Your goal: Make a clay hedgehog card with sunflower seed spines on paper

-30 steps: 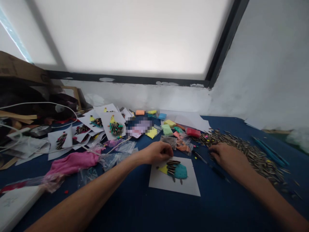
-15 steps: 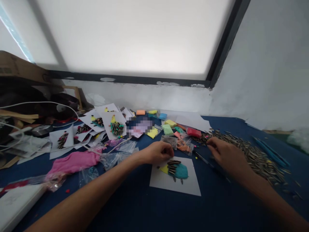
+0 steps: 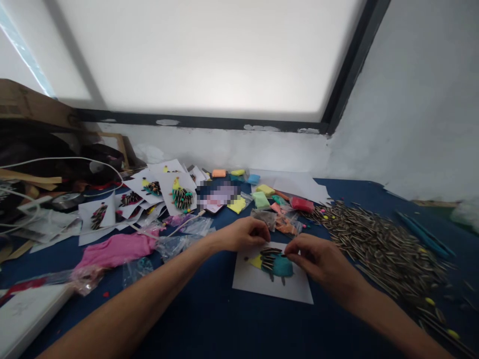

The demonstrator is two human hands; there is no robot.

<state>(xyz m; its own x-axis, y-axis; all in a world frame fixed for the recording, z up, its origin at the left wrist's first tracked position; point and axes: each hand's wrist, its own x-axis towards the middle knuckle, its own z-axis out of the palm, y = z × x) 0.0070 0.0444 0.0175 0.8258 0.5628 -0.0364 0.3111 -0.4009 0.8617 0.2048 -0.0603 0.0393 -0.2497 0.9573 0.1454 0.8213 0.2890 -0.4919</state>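
A white paper card (image 3: 249, 279) lies on the blue table, bearing a clay hedgehog (image 3: 282, 267) with a yellow head and a teal body. Several striped sunflower seeds stick out of the body's left half. My left hand (image 3: 249, 234) rests at the card's top edge, fingers curled in; whatever they enclose is hidden. Thumb and forefinger of my right hand (image 3: 316, 259) are pinched at the upper right of the teal clay, with the small dark tip of a sunflower seed (image 3: 285, 256) barely showing between them.
To the right spreads a pile of sunflower seeds (image 3: 377, 244) beside blue tweezers (image 3: 424, 234). Clay packets, including a red one (image 3: 301, 204), lie behind the card. On the left are finished hedgehog cards (image 3: 187, 184), pink clay (image 3: 116, 252), a cable and a white box (image 3: 33, 314).
My right hand has moved left from the edge of the seed pile to the clay hedgehog, fingers pinched. My left hand has stayed at the card's top edge.
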